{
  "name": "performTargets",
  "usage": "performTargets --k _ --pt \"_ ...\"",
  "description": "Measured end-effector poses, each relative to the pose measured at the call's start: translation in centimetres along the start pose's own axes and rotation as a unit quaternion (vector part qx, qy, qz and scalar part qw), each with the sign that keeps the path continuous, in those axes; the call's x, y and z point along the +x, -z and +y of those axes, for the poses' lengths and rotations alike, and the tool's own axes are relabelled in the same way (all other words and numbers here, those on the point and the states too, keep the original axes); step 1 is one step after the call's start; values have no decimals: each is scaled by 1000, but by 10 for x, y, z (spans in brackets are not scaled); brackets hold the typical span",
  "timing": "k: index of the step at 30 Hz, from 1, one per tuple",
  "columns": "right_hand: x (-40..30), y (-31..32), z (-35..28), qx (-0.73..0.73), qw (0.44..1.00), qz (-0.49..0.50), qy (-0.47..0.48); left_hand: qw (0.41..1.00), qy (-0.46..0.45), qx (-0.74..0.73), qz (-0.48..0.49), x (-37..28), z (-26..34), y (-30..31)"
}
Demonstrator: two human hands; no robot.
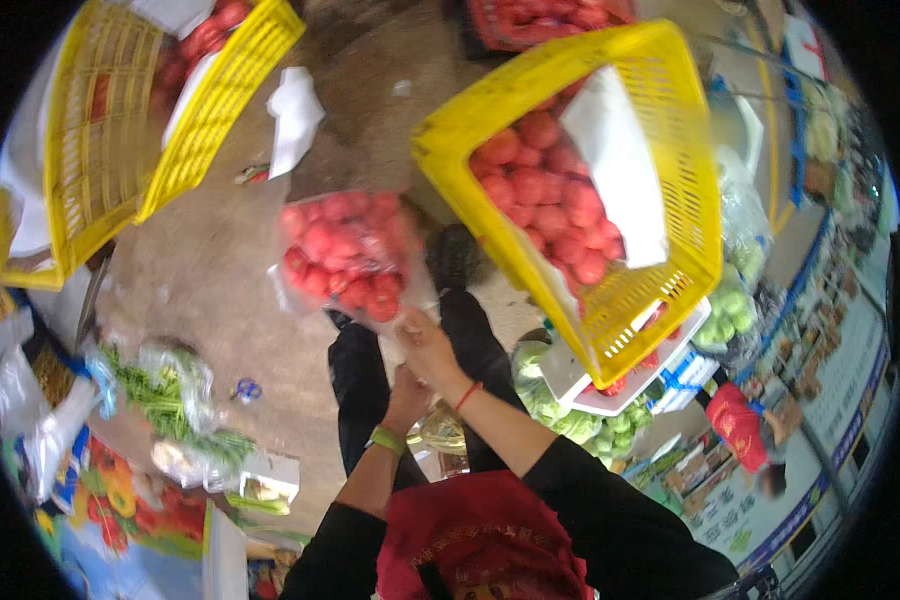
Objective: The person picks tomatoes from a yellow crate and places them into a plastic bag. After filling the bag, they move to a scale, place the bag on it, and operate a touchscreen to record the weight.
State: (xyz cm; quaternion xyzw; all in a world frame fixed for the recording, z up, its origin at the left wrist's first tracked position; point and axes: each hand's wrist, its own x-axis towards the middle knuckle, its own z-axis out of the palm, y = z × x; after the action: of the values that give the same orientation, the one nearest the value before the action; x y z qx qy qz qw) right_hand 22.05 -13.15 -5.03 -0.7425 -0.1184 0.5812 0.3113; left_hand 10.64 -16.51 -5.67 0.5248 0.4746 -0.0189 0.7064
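Observation:
A clear plastic bag of tomatoes (345, 251) lies before me, between a tilted yellow plastic crate on the right and another on the left. My right hand (427, 345) is at the near corner of the bag, its fingers closed on the plastic. Just below it, close to my right wrist, my left hand (407, 397) is curled; whether it holds any plastic I cannot tell. The right yellow crate (450, 184) holds many tomatoes (547, 195) and a white sheet (619, 165).
The left yellow crate (217, 112) also holds tomatoes. White paper (295, 120) lies on the floor. Leafy greens (157, 390) are at the left, with blue-handled scissors (247, 390) nearby. A white foam box (615, 397) and green vegetables stand at the right. A person in a red vest (735, 424) is farther off.

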Motion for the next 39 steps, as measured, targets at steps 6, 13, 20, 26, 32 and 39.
performTargets --k 6,13,20,26,32,39 --pt "-40 115 -156 -222 895 167 349 996 68 23 46 -17 -2 4" --pt "85 225 -118 -396 853 183 287 992 109 63 -8 -4 -12 -1" --pt "132 196 -112 -473 840 116 239 988 119 95 4 -6 10 -2" --pt "130 210 -107 -412 864 115 265 983 148 106 -7 1 1 -11" --pt "85 251 -137 106 983 -75 133 990 120 72 1 -1 -3 -9" --pt "53 257 -162 515 775 -339 137 992 125 17 -29 8 -7 -6"
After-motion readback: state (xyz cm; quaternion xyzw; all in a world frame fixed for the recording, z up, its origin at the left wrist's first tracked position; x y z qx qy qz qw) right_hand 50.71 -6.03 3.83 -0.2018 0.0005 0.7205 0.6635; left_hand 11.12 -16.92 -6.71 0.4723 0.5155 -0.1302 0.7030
